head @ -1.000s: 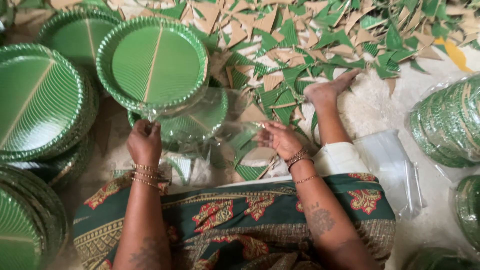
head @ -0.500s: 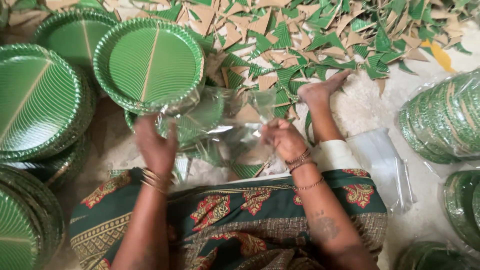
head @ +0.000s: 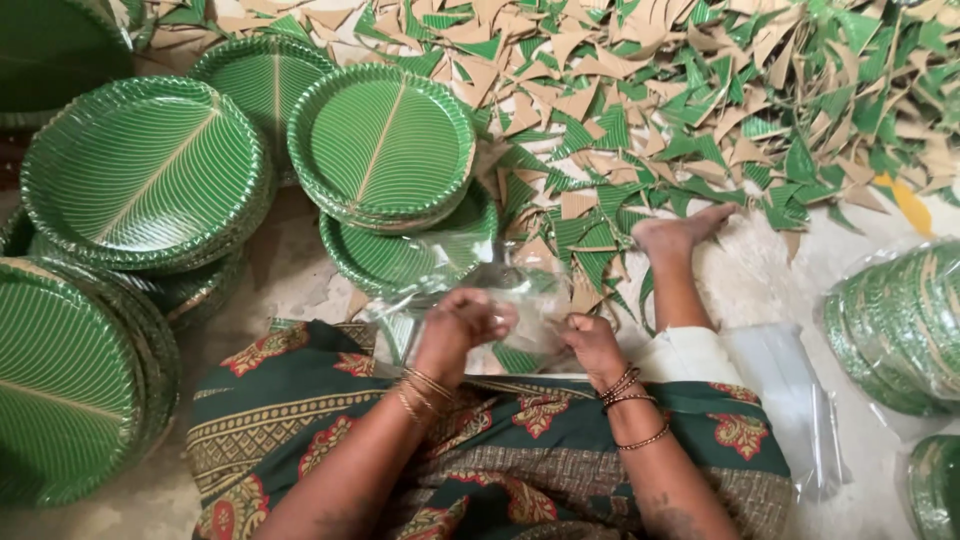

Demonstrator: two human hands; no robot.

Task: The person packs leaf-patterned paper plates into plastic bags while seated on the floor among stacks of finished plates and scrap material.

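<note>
Clear plastic bag: a crinkled, see-through bag held up between both hands, just above the lap, at the centre of the view; green shows through its film.
Left hand: fingers curled shut on the bag's left edge; gold bangles sit at the wrist.
Right hand: closed in a pinch on the bag's right edge, near the left hand but not touching it; dark and gold bangles circle the wrist.
Lap cloth: dark green fabric with red flower motifs and a patterned border, at 6 o'clock from the bag.
Bare foot: at 2 o'clock from the bag, toes pointing toward the scraps, resting on a pale floor covering.
Nearest plate stack: round green leaf-patterned paper plates with a pale centre rib, at 11 o'clock from the bag; it lies on another stack whose rim shows just beyond the bag.
Other plate stacks: one large pile at 10 o'clock, another at 9 o'clock by the left edge, one more farther back.
Offcuts: a wide heap of green and tan triangular scraps from 12 to 2 o'clock.
Packed plates: green plates wrapped in clear plastic, at 3 o'clock.
Spare bags: flat clear bags lying at 4 o'clock, beside the right knee.
</note>
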